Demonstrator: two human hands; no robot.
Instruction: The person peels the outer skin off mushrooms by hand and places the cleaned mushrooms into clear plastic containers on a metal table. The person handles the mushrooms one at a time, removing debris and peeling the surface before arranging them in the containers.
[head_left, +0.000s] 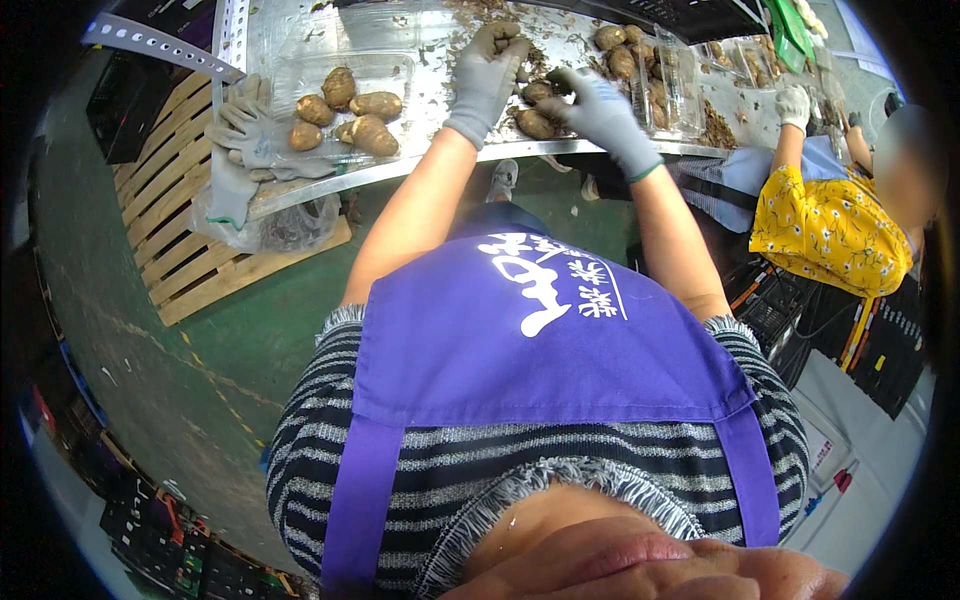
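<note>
My left hand (484, 82), in a grey glove, is over the metal table (427, 135) with its fingers curled beside small brown tubers; whether it holds one is hidden. My right hand (604, 116), gloved and slightly blurred, reaches over a few taro-like tubers (536, 124) with thumb and fingers spread; a dark lump shows at its fingertips, and I cannot tell if it is held. To the left, a clear plastic tray (409, 82) holds several brown tubers (371, 135). More tubers (621, 60) lie to the right, next to another clear tray (679, 90).
Spare grey gloves (255, 135) lie on the table's left corner, above a clear plastic bag (300, 225) and a wooden pallet (180, 210). A black crate (675, 19) stands at the back. A co-worker in a yellow flowered top (832, 225) works at the right, near peelings (718, 127).
</note>
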